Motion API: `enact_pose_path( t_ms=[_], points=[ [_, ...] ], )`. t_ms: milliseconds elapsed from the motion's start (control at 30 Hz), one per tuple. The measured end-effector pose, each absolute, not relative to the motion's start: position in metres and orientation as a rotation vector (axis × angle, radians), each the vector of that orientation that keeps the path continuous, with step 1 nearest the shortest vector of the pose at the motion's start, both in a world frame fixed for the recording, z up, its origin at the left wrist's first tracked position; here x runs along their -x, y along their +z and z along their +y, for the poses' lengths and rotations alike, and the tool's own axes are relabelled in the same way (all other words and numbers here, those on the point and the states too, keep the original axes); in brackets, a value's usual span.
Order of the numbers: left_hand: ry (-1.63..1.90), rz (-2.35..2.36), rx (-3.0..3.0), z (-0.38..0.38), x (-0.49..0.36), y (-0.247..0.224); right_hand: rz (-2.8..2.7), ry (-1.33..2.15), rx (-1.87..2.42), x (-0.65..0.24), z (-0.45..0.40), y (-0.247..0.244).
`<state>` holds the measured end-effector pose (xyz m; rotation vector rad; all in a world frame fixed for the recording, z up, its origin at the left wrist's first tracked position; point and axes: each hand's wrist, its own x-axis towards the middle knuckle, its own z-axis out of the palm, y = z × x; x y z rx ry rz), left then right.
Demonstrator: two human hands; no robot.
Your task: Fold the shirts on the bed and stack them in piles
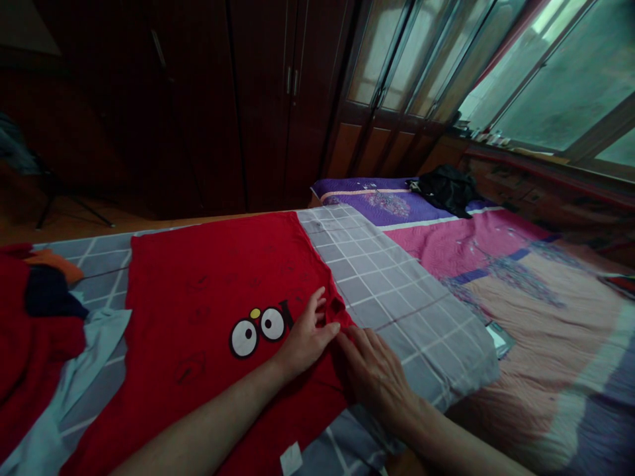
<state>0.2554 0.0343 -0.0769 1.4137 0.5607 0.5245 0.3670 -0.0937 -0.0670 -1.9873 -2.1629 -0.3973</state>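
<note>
Red garment (198,284) is spread flat on grey checked cloth (391,284), right-hand edge bunched up at the hands. Print on it: two cartoon eyes (258,332) with a small yellow dot between them, just left of the left hand.

Left hand (308,338): at the bunched edge, thumb out toward the other hand, fingers raised and a bit apart from the thumb. Can't tell if that grip is clamped on fabric.

Right hand (380,370): just beside it, thumb and fingers together, grip pinched on the same edge. Hands almost meet, thumb to thumb.

White tag (291,458) at the garment's near edge. Clothes pile (37,330) on the left side: red, navy, orange, pale blue pieces, partly cut off by the frame.

Quilt (520,291) to the right, purple/pink/peach, black item (446,188) lying on its far part. Dark wardrobe (262,119) behind, window (550,92) upper right.
</note>
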Motion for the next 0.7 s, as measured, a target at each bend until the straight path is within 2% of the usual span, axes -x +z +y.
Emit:
enact_pose_path(
  t_ms=[233, 333, 533, 700],
  points=[
    [0.574, 0.574, -2.109, 0.05, -0.271, -0.067, -1.919, -0.31, 1.963, -0.393, -0.118, -0.075],
    [0.495, 0.563, -2.389, 0.065, -0.285, -0.061, -1.864, -0.381, 1.923, -0.401, -0.122, -0.077],
    [0.515, 0.529, -2.493, 0.09, -0.295, -0.07, -1.789, -0.524, 1.932, -0.416, -0.132, -0.082],
    [0.523, 0.263, -2.593, 0.096, -0.281, -0.083, -1.827, -0.541, 1.858, -0.412, -0.139, -0.085]
  ],
)
